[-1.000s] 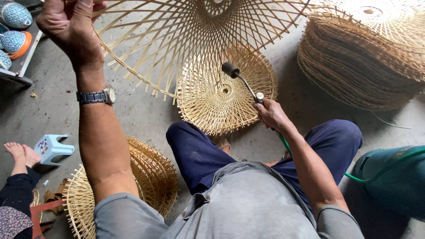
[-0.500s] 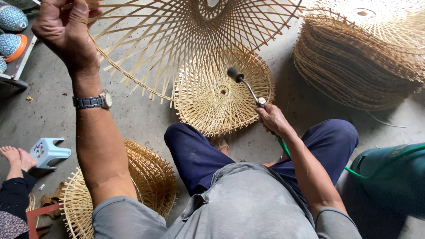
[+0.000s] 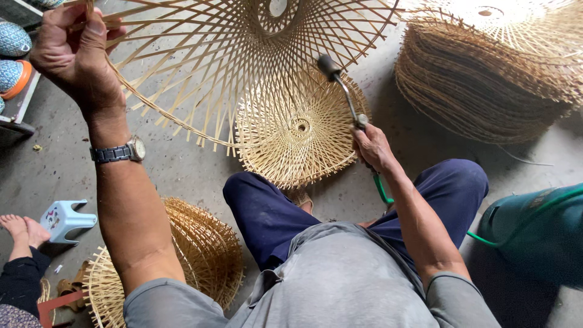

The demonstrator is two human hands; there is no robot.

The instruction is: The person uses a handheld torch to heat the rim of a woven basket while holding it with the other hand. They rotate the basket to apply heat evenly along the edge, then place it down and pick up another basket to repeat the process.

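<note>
Bare grey concrete floor point(image 3: 182, 170); stacked pale woven bamboo frames point(image 3: 486, 79) far right, green drum point(image 3: 540, 237) beside. Left hand point(image 3: 76, 54) clamped on large open-weave bamboo frame point(image 3: 243, 54), held aloft. Right hand point(image 3: 371, 146) grips metal torch wand point(image 3: 343, 91) beneath it.

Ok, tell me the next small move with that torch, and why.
Probably swing the torch in the right hand up under the woven bamboo frame: its head sits just below the strips, and the left hand grips the rim, holding it raised.
</note>
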